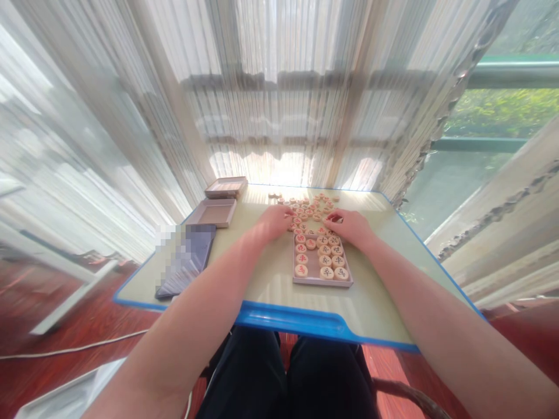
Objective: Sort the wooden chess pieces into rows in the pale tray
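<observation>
A shallow grey tray (312, 280) lies in the middle of the table and holds several round wooden chess pieces (325, 261) in rows. Beyond it, a loose heap of the same pieces (311, 206) is spread over the tabletop. My left hand (276, 222) rests curled at the heap's left edge, its fingertips on pieces there. My right hand (350, 226) sits at the tray's far right corner, thumb and finger pinched on one piece.
The table (279, 317) is pale green with a blue rim. Two empty box halves (213, 212) (226, 187) stand at the back left, and a dark folded board (188, 262) lies at the left. Sheer curtains hang close behind the table.
</observation>
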{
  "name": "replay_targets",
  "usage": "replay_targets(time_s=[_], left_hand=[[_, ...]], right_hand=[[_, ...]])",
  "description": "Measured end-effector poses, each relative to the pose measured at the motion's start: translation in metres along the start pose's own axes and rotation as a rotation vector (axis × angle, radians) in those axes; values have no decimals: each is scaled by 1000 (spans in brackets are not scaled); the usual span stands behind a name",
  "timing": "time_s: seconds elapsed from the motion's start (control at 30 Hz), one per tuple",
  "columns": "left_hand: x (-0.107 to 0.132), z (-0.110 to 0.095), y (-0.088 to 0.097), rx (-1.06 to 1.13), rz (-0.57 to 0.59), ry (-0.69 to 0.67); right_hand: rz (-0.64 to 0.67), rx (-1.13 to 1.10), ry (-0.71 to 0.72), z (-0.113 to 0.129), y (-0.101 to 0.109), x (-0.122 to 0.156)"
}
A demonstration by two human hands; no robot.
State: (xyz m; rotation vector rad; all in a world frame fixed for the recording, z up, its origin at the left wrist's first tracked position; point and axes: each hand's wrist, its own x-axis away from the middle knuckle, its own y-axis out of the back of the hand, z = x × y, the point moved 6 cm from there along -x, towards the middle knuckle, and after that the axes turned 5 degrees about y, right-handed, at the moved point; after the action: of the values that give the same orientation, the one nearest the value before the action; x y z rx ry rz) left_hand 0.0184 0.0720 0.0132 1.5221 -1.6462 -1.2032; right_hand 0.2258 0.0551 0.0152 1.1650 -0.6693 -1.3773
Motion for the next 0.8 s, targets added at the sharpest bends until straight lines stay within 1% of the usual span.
replay_targets(time_s=[0.17,0.37,0.5,0.57,0.63,0.67,0.73,0.8], left_hand=[[7,-8,0,-40,33,-62],[8,-11,2,-66,21,-128],[6,-8,1,-32,-7,-84],[6,-5,2,-1,-29,-40],[6,-2,3,19,-33,-6],[6,-2,3,21,-30,0],[6,-2,3,15,-24,-9],[7,-3,2,9,-15,-27]], right_hand=[[-14,-30,-56,-13,2,0],[-45,39,-43,-12,4,-2],[-43,68,-14,-10,4,-2],[-73,63,8,-5,8,1],[-115,19,87,7,14,7],[-124,-16,159,17,16,11],[-55,-87,352,42,17,23],[-20,-89,435,61,17,33]])
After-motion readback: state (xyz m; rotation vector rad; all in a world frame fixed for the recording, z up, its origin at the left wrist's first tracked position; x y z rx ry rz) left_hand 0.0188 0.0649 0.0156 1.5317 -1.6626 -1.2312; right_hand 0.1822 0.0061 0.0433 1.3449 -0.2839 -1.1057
